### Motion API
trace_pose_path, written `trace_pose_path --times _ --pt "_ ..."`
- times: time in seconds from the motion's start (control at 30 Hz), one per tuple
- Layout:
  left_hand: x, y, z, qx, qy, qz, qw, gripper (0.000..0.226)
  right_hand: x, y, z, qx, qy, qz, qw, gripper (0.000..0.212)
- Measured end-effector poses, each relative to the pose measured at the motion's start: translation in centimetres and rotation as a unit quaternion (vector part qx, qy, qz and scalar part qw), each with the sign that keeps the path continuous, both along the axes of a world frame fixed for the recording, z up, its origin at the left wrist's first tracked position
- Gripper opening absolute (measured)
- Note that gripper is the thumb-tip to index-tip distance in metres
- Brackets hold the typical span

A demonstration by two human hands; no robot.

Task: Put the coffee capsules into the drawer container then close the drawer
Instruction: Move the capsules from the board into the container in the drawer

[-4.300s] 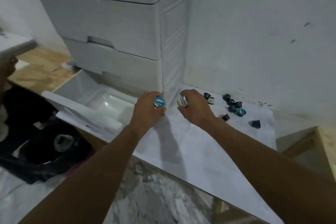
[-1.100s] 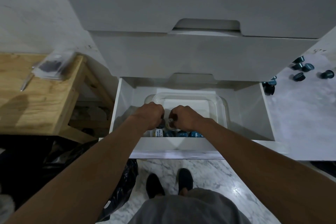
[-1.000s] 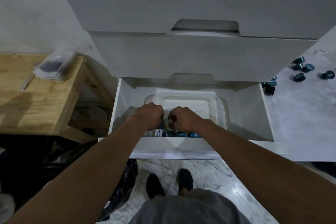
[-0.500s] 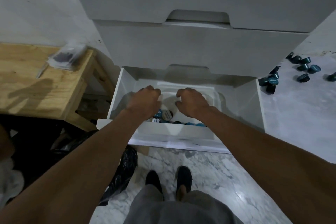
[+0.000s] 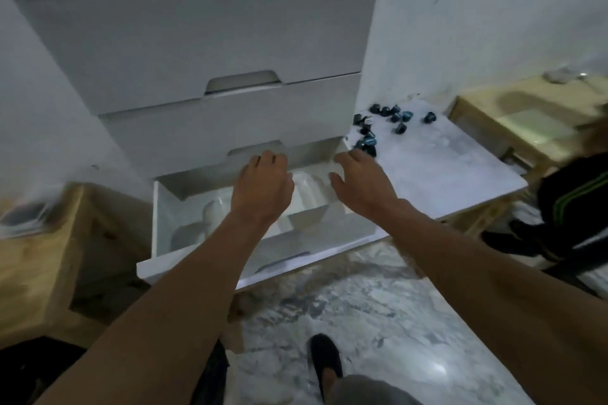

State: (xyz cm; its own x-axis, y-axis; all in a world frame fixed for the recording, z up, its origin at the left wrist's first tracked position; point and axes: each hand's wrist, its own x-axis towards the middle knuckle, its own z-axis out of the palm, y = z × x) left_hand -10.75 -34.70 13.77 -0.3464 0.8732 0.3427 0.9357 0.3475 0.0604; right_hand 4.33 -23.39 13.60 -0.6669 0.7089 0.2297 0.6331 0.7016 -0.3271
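Both hands hung empty over the open drawer [image 5: 230,260], the left hand [image 5: 263,187] and right hand [image 5: 360,182] with fingers loosely spread above the clear container [image 5: 306,194]. Loose coffee capsules [image 5: 383,123] lay clustered on the white bench [image 5: 460,174] beside the cabinet. The sensible next reach would be rightward, gathering several capsules per trip without knocking any off the edge.

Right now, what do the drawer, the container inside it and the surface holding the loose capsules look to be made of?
Drawer: smooth matte white panels, likely laminated board. Container: translucent, rounded, probably plastic. Surface: white with grey veining, marble-like stone or laminate; blur leaves it open. Coffee capsules: glossy dark blue, possibly metal foil.
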Motion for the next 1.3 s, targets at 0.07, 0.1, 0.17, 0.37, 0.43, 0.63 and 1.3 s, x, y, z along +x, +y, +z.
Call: trace_pose_path --times 0.07,0.1,0.17,0.37,0.43,0.63,1.3 --pt "2.1 0.7 0.2 0.012 -0.015 -0.029 0.999 0.024 3.0 -0.2 0.7 0.004 -0.005 -0.029 1.0 0.039" --pt "3.3 1.1 0.4 0.015 -0.023 -0.044 0.999 0.023 4.5 -0.3 1.0 0.005 -0.011 -0.042 0.999 0.039" --pt "5.7 2.1 0.5 0.022 -0.033 -0.075 0.996 0.024 7.1 0.1 1.3 0.005 -0.019 -0.067 0.998 0.039" --pt "11.5 6.2 0.4 0.005 -0.057 -0.138 0.989 0.033 12.9 2.8 0.4 -0.018 -0.027 -0.116 0.993 0.04" --pt "12.8 8.3 0.0 -0.009 -0.052 -0.143 0.988 0.033 14.4 4.5 -0.2 -0.033 -0.03 -0.121 0.992 0.04" --pt "16.1 16.7 -1.9 -0.032 -0.054 -0.105 0.992 0.029 18.4 13.1 -2.5 -0.059 -0.029 -0.11 0.992 0.038" --pt "16.2 33.2 -8.9 -0.092 -0.165 0.116 0.975 0.03 15.3 34.5 -7.3 -0.135 -0.095 0.056 0.985 0.037"
